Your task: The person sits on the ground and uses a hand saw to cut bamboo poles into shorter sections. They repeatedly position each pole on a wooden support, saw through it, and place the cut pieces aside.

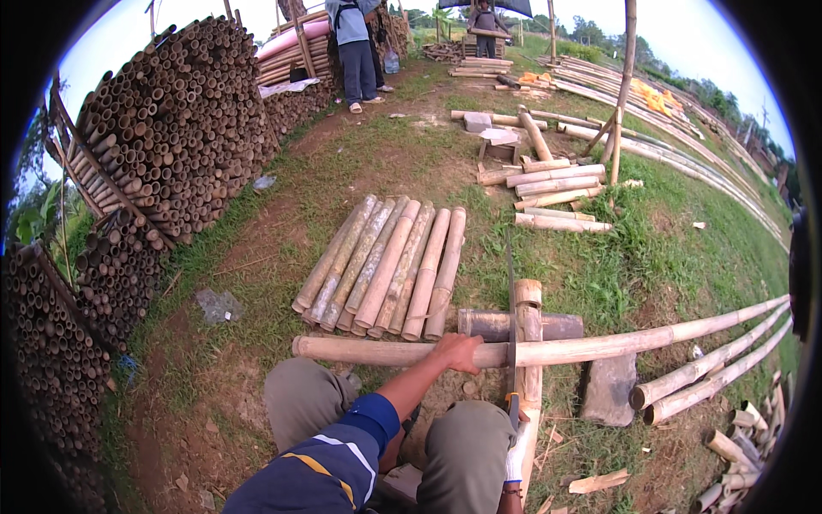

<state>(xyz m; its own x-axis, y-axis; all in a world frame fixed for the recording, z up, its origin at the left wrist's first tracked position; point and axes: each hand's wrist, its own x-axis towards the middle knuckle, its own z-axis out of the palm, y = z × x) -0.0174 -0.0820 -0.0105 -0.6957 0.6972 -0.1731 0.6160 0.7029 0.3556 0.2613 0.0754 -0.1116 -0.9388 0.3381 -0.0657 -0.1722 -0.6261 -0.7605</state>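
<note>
A long pale bamboo pole (616, 343) lies crosswise in front of my knees. My bare left hand (457, 353) is closed over it from above, just left of a saw (512, 300). The saw's long thin blade points away from me and lies across the pole; how deep it sits cannot be made out. My right hand (517, 452), in a white glove, is around the handle near my right knee, partly hidden by it. Below the pole runs a bamboo support post (530, 387), with a darker short log (485, 323) across it.
Cut bamboo lengths (398, 265) lie in a row ahead. A tall bamboo stack (180, 120) stands left. To the right are a flat stone (610, 390), two more poles (711, 364) and offcuts (736, 454). One person (353, 51) stands far ahead, another (487, 30) farther back.
</note>
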